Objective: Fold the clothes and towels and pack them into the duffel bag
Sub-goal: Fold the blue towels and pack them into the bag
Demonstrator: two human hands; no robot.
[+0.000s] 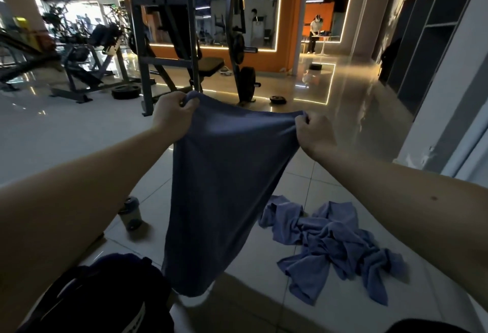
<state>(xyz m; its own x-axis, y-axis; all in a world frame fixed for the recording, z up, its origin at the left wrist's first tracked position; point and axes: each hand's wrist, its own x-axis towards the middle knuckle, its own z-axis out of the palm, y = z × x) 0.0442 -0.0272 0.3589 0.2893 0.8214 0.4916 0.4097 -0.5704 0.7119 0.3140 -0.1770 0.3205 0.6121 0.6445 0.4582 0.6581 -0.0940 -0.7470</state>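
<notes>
A blue towel (219, 187) hangs in the air in front of me, stretched by its top edge. My left hand (173, 113) grips its upper left corner and my right hand (315, 132) pinches the upper right corner. The towel's lower end dangles just above the dark duffel bag (105, 295) at the bottom left. A crumpled heap of blue cloths (332, 243) lies on the tiled floor to the right, below my right forearm.
A shaker bottle (130, 213) stands on the floor left of the hanging towel. A weight rack and bench (190, 63) stand ahead, with weight plates (125, 91) on the floor. A person stands far off at a counter (315, 33). Grey shelving (433, 29) lines the right wall.
</notes>
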